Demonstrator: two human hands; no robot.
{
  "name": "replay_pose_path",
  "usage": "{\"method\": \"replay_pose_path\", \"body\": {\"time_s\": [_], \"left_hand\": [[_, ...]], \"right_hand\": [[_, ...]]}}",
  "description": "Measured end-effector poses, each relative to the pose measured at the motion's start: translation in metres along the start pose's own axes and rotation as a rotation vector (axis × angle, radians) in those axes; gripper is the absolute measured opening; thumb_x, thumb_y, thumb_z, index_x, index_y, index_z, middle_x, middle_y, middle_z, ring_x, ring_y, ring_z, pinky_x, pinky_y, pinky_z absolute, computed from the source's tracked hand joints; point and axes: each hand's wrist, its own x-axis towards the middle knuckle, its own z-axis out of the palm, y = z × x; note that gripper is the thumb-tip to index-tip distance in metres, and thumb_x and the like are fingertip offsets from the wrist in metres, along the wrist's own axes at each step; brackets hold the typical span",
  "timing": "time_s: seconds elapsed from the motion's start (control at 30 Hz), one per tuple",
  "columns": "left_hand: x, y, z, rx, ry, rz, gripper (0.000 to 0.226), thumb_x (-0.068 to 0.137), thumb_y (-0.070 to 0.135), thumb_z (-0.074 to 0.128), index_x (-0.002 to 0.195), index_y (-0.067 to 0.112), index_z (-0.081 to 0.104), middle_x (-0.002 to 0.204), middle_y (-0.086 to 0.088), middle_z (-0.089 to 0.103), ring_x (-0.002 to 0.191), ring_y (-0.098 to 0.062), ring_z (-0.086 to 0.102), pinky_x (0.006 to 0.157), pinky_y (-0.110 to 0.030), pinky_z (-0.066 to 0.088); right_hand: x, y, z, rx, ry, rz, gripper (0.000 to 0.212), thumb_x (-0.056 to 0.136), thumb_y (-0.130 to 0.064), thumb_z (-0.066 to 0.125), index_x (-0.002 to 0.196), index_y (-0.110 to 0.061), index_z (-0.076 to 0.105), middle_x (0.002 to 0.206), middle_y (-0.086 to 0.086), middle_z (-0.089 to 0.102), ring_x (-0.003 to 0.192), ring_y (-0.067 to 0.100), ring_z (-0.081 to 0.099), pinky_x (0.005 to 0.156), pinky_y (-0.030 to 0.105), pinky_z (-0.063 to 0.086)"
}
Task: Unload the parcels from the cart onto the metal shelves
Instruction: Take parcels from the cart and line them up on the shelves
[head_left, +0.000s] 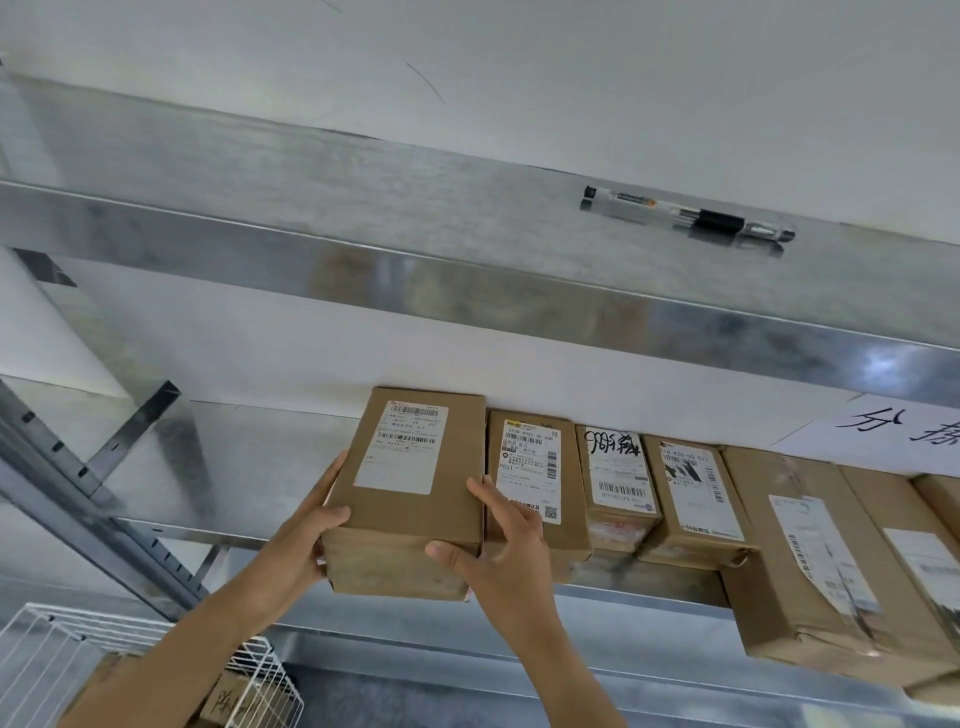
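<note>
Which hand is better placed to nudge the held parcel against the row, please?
Probably left: left hand grips the held parcel on its open side; right hand is on the side facing the neighbouring parcel.

Left grip (296, 551) and right grip (498, 551) both bare, with bare forearms (171, 660) behind them, uncovered along their whole visible length

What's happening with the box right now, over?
Left hand and right hand both grip the parcel. It's at the metal shelf, left end of the row. Nothing in the way.
</note>
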Motion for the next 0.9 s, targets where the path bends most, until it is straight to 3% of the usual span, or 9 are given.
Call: {"method": "replay_pose_path", "body": {"time_s": [0.17,0.27,0.33,0.47,0.57,0.67,0.8,0.9], "left_hand": [[0.003,-0.001,0.002,0.059,0.02,0.006,0.071,0.056,0.05,0.066,0.119,0.067,0.039,0.124,0.017,0.059,0.112,-0.015,0.057,0.08,-0.031,0.048],[0.003,-0.001,0.002,0.083,0.023,0.008,0.071,0.054,0.05,0.066,0.117,0.067,0.038,0.123,0.02,0.058,0.112,-0.011,0.057,0.08,-0.027,0.049],[0.003,-0.001,0.003,0.098,0.028,0.004,0.07,0.054,0.05,0.066,0.115,0.068,0.038,0.123,0.02,0.058,0.112,-0.011,0.057,0.08,-0.026,0.049],[0.003,0.0,0.003,0.115,0.031,-0.003,0.072,0.054,0.052,0.066,0.116,0.069,0.035,0.126,0.022,0.054,0.114,-0.01,0.055,0.081,-0.026,0.049],[0.004,0.0,0.003,0.126,0.03,-0.01,0.074,0.054,0.051,0.067,0.117,0.068,0.034,0.127,0.022,0.054,0.114,-0.01,0.056,0.081,-0.027,0.049],[0.006,0.002,0.001,0.163,0.015,-0.014,0.078,0.057,0.052,0.067,0.125,0.067,0.03,0.128,0.02,0.055,0.114,-0.011,0.056,0.082,-0.029,0.049],[0.007,0.003,-0.002,0.229,0.016,-0.023,0.077,0.074,0.04,0.061,0.139,0.056,0.022,0.131,0.014,0.055,0.115,-0.015,0.056,0.086,-0.032,0.05],[0.008,0.005,-0.003,0.265,0.033,-0.013,0.067,0.089,0.027,0.06,0.141,0.05,0.025,0.13,0.008,0.055,0.114,-0.016,0.057,0.084,-0.032,0.052]], "right_hand": [[-0.001,0.004,0.001,-0.121,-0.007,-0.012,0.08,0.064,-0.052,0.081,0.134,-0.045,0.044,0.121,-0.039,0.023,0.121,0.002,0.024,0.11,0.031,0.026],[-0.003,0.006,0.006,-0.267,-0.001,-0.079,0.097,0.053,-0.077,0.057,0.14,-0.037,0.041,0.141,-0.026,0.035,0.113,-0.009,0.011,0.096,0.022,0.016],[-0.002,0.008,0.009,-0.317,0.007,-0.073,0.103,0.048,-0.081,0.043,0.141,-0.037,0.04,0.146,-0.02,0.037,0.113,-0.011,0.009,0.092,0.021,0.012],[-0.001,0.01,0.01,-0.359,0.031,-0.076,0.115,0.041,-0.094,0.036,0.142,-0.04,0.038,0.149,-0.021,0.033,0.123,-0.004,0.011,0.093,0.021,0.01],[-0.001,0.011,0.01,-0.386,0.038,-0.067,0.124,0.037,-0.103,0.017,0.142,-0.04,0.039,0.149,-0.021,0.032,0.126,0.0,0.011,0.095,0.022,0.01],[-0.002,0.008,0.01,-0.46,0.018,-0.084,0.116,0.045,-0.095,0.026,0.144,-0.037,0.037,0.152,-0.017,0.03,0.128,0.005,0.009,0.099,0.027,0.014],[-0.002,0.002,0.014,-0.592,0.054,-0.114,0.093,0.067,-0.079,0.034,0.143,-0.026,0.042,0.152,-0.004,0.035,0.129,0.016,0.014,0.103,0.046,0.028],[-0.001,-0.008,0.015,-0.664,-0.064,-0.086,0.076,0.086,-0.058,0.053,0.149,-0.023,0.028,0.159,-0.004,0.013,0.14,0.022,0.01,0.109,0.045,0.022]]}}
